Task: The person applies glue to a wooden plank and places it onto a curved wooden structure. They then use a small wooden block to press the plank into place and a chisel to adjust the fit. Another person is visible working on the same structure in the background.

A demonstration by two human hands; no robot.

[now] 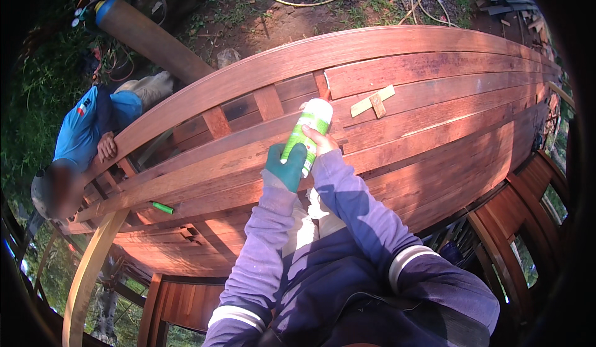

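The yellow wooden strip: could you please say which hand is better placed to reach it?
Probably the right hand: it's nearer the wooden strip, though it and the gloved left hand hold the green-white bottle.

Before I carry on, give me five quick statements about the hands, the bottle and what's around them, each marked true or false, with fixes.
1. The left hand and right hand both hold the green-and-white bottle. True.
2. The left hand is bare. False: it wears a green glove.
3. A small brown block lies across the yellow strip. True.
4. The green tube is right of the bottle. False: the green tube lies to its left.
5. The co-worker wears a red shirt. False: the co-worker's shirt is blue.
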